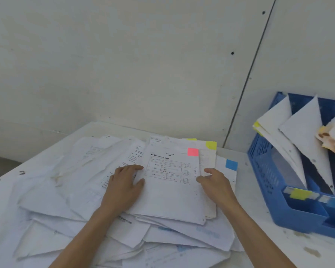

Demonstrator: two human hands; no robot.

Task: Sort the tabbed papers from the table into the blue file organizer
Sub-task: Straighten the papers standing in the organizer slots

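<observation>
Centrally, the left hand (124, 187) lies flat and spread, and the right hand (216, 183) half-curled, on a pink-tabbed white printed sheet (172, 182), its writing unreadable, atop loose papers; at right, the blue plastic file organizer (275, 171) holds yellow-tabbed sheets (273, 120).

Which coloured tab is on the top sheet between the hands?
The pink tab, at the top sheet's upper right corner. The yellow tab and blue tab belong to sheets underneath.

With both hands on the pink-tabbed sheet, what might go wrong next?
1. The pink-tabbed sheet overlaps the yellow-tabbed sheet under the right hand; both may lift together.
2. The left hand presses on a loose paper pile that could slide.
3. Papers already lean out of the blue file organizer and may block insertion.
</observation>
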